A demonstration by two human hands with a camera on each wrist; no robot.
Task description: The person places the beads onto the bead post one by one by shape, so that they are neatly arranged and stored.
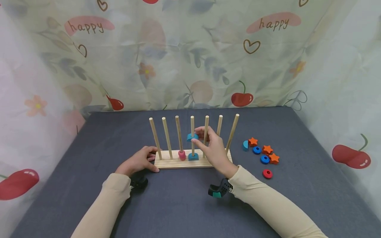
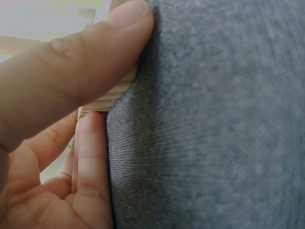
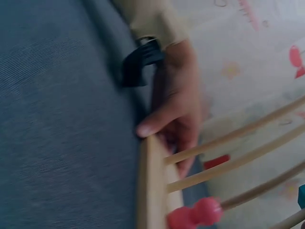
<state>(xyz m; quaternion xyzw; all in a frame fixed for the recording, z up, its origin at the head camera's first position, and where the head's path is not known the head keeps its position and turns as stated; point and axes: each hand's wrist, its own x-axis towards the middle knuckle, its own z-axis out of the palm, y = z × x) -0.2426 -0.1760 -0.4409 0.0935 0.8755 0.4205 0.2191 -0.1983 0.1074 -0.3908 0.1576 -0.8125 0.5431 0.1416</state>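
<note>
A wooden peg stand with several upright pegs stands on the dark table. At its left end my left hand grips the base, thumb on the front edge and fingers at the end; the left wrist view shows the thumb against the wood. My right hand pinches a light-blue arched block partway up the middle peg. Below it, at the foot of that peg, sits another blue block. A pink knobbed piece sits on the peg just left of it.
Right of the stand lie three orange stars, two blue rings, a red ring and a light-blue half-round piece. A patterned curtain hangs behind the table.
</note>
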